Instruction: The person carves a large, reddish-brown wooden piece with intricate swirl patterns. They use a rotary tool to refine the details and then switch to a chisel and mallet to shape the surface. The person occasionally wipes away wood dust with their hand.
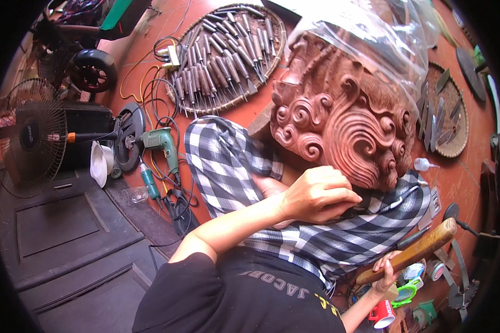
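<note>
A large reddish-brown wood carving (344, 122) with deep swirls and curls rests before my crossed legs, its top under clear plastic sheeting (380, 33). Just below its lower edge, over the checked trousers (228, 161), is my left hand (325, 194). Its fingers are curled together, and whatever they may hold is hidden. Off to my right side, my right hand (386, 272) grips a long, worn, yellowish wooden mallet (414, 250), slanting up to the right. The mallet is apart from the carving.
A round woven tray (280, 55) carries many wooden-handled chisels (222, 61). Flat blades lie in another basket (455, 147) at right. On the left are a green drill (162, 145), tangled cords and a fan (30, 136). A red cup (382, 313) stands near my right forearm.
</note>
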Demonstrator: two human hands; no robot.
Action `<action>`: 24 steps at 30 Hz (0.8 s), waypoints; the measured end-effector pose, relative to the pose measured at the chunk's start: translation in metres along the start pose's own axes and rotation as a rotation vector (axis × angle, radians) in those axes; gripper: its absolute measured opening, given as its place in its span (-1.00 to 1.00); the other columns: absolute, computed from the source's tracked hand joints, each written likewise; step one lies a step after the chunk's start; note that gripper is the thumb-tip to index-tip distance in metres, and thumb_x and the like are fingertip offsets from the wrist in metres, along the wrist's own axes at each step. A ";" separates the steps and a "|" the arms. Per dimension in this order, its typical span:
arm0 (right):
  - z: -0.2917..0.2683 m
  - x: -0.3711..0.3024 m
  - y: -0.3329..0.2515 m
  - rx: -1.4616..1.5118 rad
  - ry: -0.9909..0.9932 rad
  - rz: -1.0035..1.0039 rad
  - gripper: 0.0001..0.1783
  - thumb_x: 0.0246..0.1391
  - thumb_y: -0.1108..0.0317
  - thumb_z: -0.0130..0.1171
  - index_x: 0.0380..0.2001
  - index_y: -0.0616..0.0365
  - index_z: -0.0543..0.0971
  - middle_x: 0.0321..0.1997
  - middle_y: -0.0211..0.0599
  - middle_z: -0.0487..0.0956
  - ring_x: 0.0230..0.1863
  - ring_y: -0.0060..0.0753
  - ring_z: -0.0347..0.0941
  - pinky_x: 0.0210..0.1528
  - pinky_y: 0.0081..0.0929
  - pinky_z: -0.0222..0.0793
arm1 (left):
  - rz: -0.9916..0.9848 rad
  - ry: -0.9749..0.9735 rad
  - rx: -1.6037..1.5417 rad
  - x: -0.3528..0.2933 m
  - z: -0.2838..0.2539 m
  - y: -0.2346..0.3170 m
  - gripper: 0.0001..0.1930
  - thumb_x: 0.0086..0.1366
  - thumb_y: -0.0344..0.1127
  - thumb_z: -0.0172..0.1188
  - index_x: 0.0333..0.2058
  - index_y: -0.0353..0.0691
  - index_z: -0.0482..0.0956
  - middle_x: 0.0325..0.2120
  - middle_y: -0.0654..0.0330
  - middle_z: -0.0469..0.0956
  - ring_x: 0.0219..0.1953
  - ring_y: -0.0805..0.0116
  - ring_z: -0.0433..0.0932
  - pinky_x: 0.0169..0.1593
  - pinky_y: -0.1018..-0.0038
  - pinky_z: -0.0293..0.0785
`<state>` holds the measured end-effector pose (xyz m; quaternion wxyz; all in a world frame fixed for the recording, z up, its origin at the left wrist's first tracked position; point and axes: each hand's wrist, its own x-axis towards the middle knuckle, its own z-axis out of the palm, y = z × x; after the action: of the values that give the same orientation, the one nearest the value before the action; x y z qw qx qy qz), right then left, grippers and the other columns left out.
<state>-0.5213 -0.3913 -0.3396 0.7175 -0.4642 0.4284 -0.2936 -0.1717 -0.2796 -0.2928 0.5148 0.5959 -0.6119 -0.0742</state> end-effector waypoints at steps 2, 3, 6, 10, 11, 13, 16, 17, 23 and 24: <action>0.021 0.007 -0.011 0.068 -0.104 0.061 -0.61 -0.07 0.41 0.18 -0.18 0.18 0.28 -0.47 -0.35 0.29 -0.61 -0.56 0.24 -0.57 -0.64 0.27 | -0.024 0.056 0.056 -0.008 -0.010 -0.005 -0.78 0.02 -0.39 0.37 -0.30 -0.11 0.65 -0.48 0.29 0.57 -0.49 0.33 0.55 -0.42 0.43 0.46; 0.030 0.010 -0.012 0.109 -0.125 0.087 -0.59 -0.07 0.41 0.19 -0.17 0.18 0.27 -0.48 -0.34 0.30 -0.62 -0.56 0.24 -0.57 -0.64 0.27 | -0.028 0.077 0.094 -0.011 -0.019 -0.008 -0.81 0.04 -0.36 0.36 -0.32 -0.10 0.64 -0.50 0.30 0.58 -0.50 0.33 0.56 -0.42 0.42 0.49; 0.043 0.026 -0.007 0.046 -0.062 0.208 -0.66 0.05 0.42 0.19 -0.16 0.19 0.29 -0.56 -0.38 0.32 -0.69 -0.56 0.24 -0.64 -0.59 0.25 | -0.093 0.191 0.275 -0.030 -0.068 -0.026 -0.91 0.11 -0.30 0.36 -0.42 -0.11 0.64 -0.59 0.25 0.57 -0.53 0.29 0.59 -0.41 0.39 0.52; 0.050 0.034 -0.014 -0.158 0.069 0.264 -0.71 0.11 0.33 0.22 -0.25 0.18 0.33 -0.63 -0.43 0.31 -0.73 -0.55 0.25 -0.69 -0.57 0.24 | -0.693 0.356 0.473 -0.074 -0.151 -0.067 -0.70 0.21 -0.27 0.29 -0.62 -0.28 0.50 -0.68 0.07 0.48 -0.62 0.21 0.51 -0.50 0.35 0.37; 0.055 0.036 -0.016 -0.186 0.080 0.256 -0.72 0.11 0.33 0.22 -0.26 0.17 0.34 -0.63 -0.42 0.32 -0.74 -0.55 0.25 -0.69 -0.56 0.24 | -0.845 0.441 0.469 -0.080 -0.173 -0.088 -0.68 0.25 -0.25 0.26 -0.62 -0.31 0.50 -0.68 0.08 0.50 -0.62 0.31 0.51 -0.51 0.38 0.35; 0.064 0.037 -0.021 -0.232 0.114 0.258 -0.74 0.11 0.32 0.22 -0.28 0.16 0.35 -0.65 -0.41 0.32 -0.75 -0.55 0.25 -0.70 -0.56 0.24 | -0.950 0.618 0.535 -0.084 -0.209 -0.136 -0.75 0.27 -0.22 0.24 -0.47 -0.30 0.60 -0.57 0.09 0.62 -0.51 0.34 0.60 -0.38 0.43 0.46; 0.072 0.044 -0.028 -0.294 0.176 0.260 -0.71 0.06 0.31 0.29 -0.27 0.14 0.40 -0.64 -0.46 0.37 -0.76 -0.57 0.28 -0.72 -0.59 0.24 | -0.904 0.493 0.857 -0.083 -0.244 -0.238 -0.63 0.15 -0.07 0.22 -0.26 -0.30 0.66 -0.32 -0.02 0.66 -0.24 0.10 0.65 -0.12 0.25 0.52; 0.075 0.044 -0.028 -0.325 0.202 0.253 -0.72 0.03 0.32 0.32 -0.31 0.13 0.42 -0.63 -0.47 0.39 -0.76 -0.59 0.28 -0.72 -0.60 0.25 | -0.954 0.444 0.928 -0.077 -0.245 -0.254 -0.56 0.11 -0.01 0.22 -0.21 -0.28 0.66 -0.29 -0.04 0.65 -0.18 0.04 0.64 -0.07 0.20 0.52; 0.073 0.041 -0.036 -0.298 0.117 0.263 -0.73 0.00 0.34 0.33 -0.33 0.17 0.43 -0.64 -0.43 0.43 -0.72 -0.58 0.34 -0.67 -0.61 0.29 | -1.381 0.193 1.092 -0.085 -0.257 -0.337 -0.38 -0.04 0.08 0.26 -0.18 -0.41 0.64 -0.16 -0.28 0.58 -0.04 -0.19 0.57 0.11 0.13 0.45; 0.071 0.040 -0.033 -0.266 0.120 0.269 -0.73 0.00 0.34 0.33 -0.34 0.17 0.43 -0.64 -0.43 0.43 -0.72 -0.59 0.35 -0.66 -0.61 0.29 | -1.389 0.191 1.079 -0.087 -0.269 -0.342 -0.33 -0.03 0.07 0.26 -0.12 -0.46 0.59 -0.12 -0.30 0.55 -0.01 -0.20 0.55 0.12 0.13 0.44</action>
<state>-0.4405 -0.4083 -0.3085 0.6559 -0.4751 0.5634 -0.1633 0.2242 -0.1643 -0.4568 0.0510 0.9983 -0.0180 -0.0212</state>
